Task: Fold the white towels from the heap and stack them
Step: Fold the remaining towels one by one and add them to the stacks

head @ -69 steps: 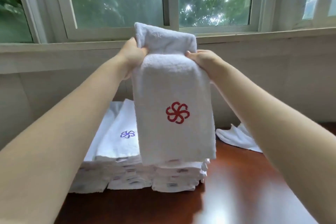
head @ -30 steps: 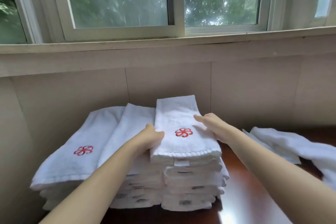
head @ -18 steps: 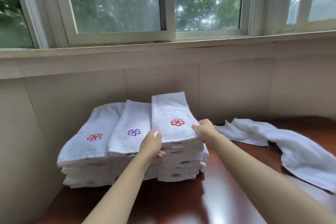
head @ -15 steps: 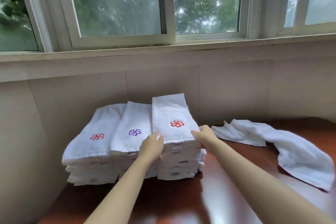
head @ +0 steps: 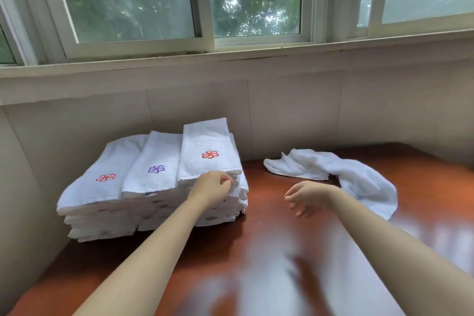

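Three stacks of folded white towels [head: 154, 187] stand side by side against the wall at the left. The top towel of the right stack [head: 209, 146] bears a red flower mark. My left hand [head: 211, 188] is at that stack's front edge, thumb and forefinger curled together on the top towel's hem. My right hand [head: 304, 196] hovers above the table to the right of the stacks, fingers loosely curled and holding nothing. The heap of unfolded white towels [head: 346, 172] lies crumpled at the back right, just beyond my right hand.
The glossy brown wooden table [head: 256, 251] fills the foreground. A beige wall [head: 295, 110] bounds it at the back, left and right. A window ledge [head: 230, 64] runs above the wall, with windows over it.
I laid the held red-flower towel on the right stack. Since then my right hand left the stack and moved right, toward the heap. My left hand shifted right along the stack's front edge.
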Available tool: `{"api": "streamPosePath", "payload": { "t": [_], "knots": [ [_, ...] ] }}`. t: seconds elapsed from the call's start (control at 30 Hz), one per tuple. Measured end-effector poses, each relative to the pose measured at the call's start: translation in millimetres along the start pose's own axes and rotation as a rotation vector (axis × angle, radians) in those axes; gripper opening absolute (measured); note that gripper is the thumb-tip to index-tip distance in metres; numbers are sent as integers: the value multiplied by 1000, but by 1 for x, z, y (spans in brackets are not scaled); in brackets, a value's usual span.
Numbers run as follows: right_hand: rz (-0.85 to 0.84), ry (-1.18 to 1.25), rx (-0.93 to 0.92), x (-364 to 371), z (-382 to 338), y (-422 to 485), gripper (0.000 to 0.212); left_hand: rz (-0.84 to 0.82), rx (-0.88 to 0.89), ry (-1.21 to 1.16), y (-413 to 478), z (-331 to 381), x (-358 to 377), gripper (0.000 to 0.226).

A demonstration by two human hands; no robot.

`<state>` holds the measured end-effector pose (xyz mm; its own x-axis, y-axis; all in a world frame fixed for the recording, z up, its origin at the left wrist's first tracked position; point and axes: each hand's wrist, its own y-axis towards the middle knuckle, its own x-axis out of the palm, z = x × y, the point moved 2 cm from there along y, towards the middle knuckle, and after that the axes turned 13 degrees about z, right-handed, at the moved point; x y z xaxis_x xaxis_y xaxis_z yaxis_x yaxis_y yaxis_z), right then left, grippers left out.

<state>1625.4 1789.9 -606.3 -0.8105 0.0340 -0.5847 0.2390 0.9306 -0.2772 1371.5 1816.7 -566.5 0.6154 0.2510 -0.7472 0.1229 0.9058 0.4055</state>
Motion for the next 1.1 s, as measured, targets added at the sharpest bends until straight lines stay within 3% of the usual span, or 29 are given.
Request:
{"api": "streamPosePath", "payload": {
  "t": [0.13,0.27,0.33,0.37,0.47,0.53,0.67,0.83,0.97,1.1],
  "knots": [
    [47,61,121,-36,70,-2,4,-131,28,-112,-9,34,55,24],
    [511,-90,78,-84,130,15,26,-293,61,-164,-11,72,119,27],
    [633,-222,71,-104,151,24,15,-363,91,-157,-7,91,155,30],
    [637,-307,73,-112,161,30,14,-390,99,-155,-5,100,172,31],
    [476,-538,18,-119,194,54,52,-435,151,-115,1,126,225,34],
    [447,-609,-34,-113,207,67,46,-452,218,-61,3,139,258,42],
    [632,-678,-137,-111,212,83,12,-458,310,12,-1,155,303,52],
    [601,-790,-229,-108,203,79,28,-323,431,94,-10,162,320,40],
    [509,-789,-312,-97,193,67,9,-240,596,227,-13,165,319,38],
    [438,-826,-357,-87,184,51,19,-193,673,294,-21,169,310,36]
  ]
}}
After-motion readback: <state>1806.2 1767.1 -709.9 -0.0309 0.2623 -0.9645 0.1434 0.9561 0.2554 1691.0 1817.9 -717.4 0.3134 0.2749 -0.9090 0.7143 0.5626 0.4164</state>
